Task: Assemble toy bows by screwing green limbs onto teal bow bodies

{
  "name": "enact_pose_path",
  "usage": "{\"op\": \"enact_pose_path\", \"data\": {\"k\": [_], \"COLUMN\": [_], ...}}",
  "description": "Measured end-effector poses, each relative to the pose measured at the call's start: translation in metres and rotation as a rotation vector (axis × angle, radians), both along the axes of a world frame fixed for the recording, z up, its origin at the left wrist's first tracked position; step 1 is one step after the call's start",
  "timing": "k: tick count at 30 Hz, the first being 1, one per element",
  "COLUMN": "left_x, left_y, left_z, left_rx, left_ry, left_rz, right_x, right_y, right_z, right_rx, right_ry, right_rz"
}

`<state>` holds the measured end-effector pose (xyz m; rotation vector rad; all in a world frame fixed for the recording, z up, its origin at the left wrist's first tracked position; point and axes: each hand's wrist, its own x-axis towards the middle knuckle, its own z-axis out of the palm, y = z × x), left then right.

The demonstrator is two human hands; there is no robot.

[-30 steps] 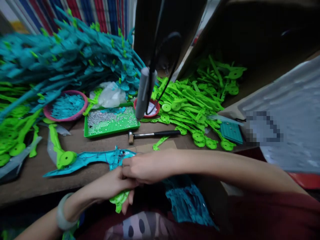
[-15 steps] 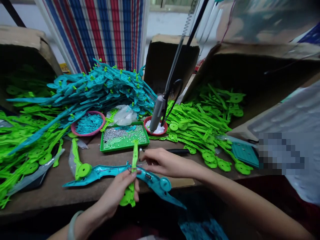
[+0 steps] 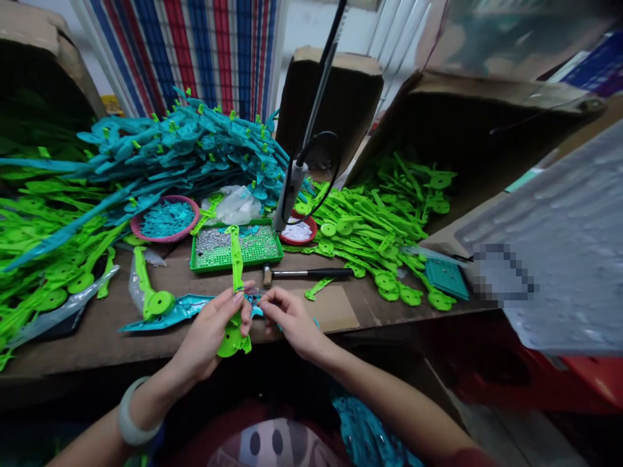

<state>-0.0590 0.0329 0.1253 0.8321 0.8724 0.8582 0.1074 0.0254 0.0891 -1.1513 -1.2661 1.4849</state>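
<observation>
My left hand [image 3: 214, 324] is closed around a long bright-green plastic part [image 3: 236, 256], held upright with its round end below the fingers. My right hand [image 3: 294, 321] pinches thin wires [image 3: 254, 292] that run across to the green part near my left fingertips. Under both hands lies a curved blue bow-shaped plastic piece [image 3: 180, 311], its middle and right side mostly covered by the hands. Another green part with a round disc [image 3: 158, 303] rests against its left end. A hammer [image 3: 311, 273] with a black handle lies just beyond my right hand.
A green tray [image 3: 236, 264] of small metal screws stands ahead, between a pink bowl [image 3: 165, 237] of blue pieces and a red bowl [image 3: 311, 230] of white pieces. A hanging electric screwdriver [image 3: 291, 194] comes down beside it. Green piles [image 3: 374, 227] and a blue heap [image 3: 195, 149] surround these.
My right hand has moved away from the hammer head and down to the wires beside my left hand. The green part is still in my left hand. The whole view has shifted slightly.
</observation>
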Motion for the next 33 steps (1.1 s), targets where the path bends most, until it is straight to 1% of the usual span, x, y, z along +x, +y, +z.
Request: {"op": "enact_pose_path", "data": {"k": [2, 3, 4, 7, 8, 9, 11, 13, 15, 16, 18, 20, 22, 24, 26, 28, 30, 33], "left_x": [0.0, -0.001, -0.001, -0.002, -0.002, -0.001, 0.0, 0.0, -0.001, -0.001, -0.002, -0.002, -0.001, 0.001, 0.004, 0.007, 0.009, 0.01], "left_y": [-0.001, -0.001, -0.002, -0.003, -0.003, -0.003, -0.002, 0.002, 0.008, 0.011, 0.015, 0.016, 0.014, 0.008, 0.002, -0.002, -0.004, 0.0], "left_z": [0.001, 0.002, 0.002, 0.004, 0.004, 0.005, 0.004, 0.002, -0.001, -0.001, 0.0, 0.004, 0.008, 0.01, 0.008, 0.006, 0.005, 0.011], "left_rx": [0.016, 0.028, 0.05, 0.185, 0.242, 0.301, 0.427, 0.565, 0.656, 0.669, 0.651, 0.609, 0.548, 0.46, 0.355, 0.25, 0.189, 0.199], "left_ry": [-0.003, 0.013, 0.048, 0.243, 0.315, 0.389, 0.541, 0.728, 0.888, 0.917, 0.868, 0.743, 0.631, 0.512, 0.35, 0.204, 0.134, 0.208], "left_rz": [0.021, 0.024, 0.016, -0.077, -0.12, -0.157, -0.193, -0.156, -0.093, -0.075, -0.088, -0.147, -0.216, -0.282, -0.294, -0.264, -0.242, -0.295], "right_x": [0.001, 0.003, 0.006, 0.016, 0.019, 0.02, 0.021, 0.021, 0.023, 0.024, 0.029, 0.034, 0.037, 0.037, 0.034, 0.032, 0.03, 0.03], "right_y": [-0.008, -0.011, -0.013, -0.011, -0.008, -0.005, 0.004, 0.012, 0.017, 0.02, 0.025, 0.031, 0.038, 0.043, 0.046, 0.045, 0.042, 0.036], "right_z": [-0.001, 0.001, 0.005, 0.027, 0.036, 0.046, 0.066, 0.083, 0.096, 0.101, 0.108, 0.107, 0.1, 0.09, 0.08, 0.073, 0.072, 0.073], "right_rx": [0.13, 0.236, 0.364, 0.749, 0.847, 0.924, 1.028, 1.04, 0.94, 0.868, 0.75, 0.713, 0.698, 0.644, 0.563, 0.53, 0.602, 0.774], "right_ry": [-0.136, -0.23, -0.331, -0.641, -0.738, -0.828, -0.948, -0.982, -0.933, -0.885, -0.784, -0.718, -0.648, -0.546, -0.459, -0.435, -0.477, -0.588], "right_rz": [0.036, 0.023, -0.021, -0.195, -0.205, -0.172, -0.02, 0.157, 0.299, 0.345, 0.379, 0.327, 0.196, 0.055, -0.024, -0.055, -0.067, -0.065]}}
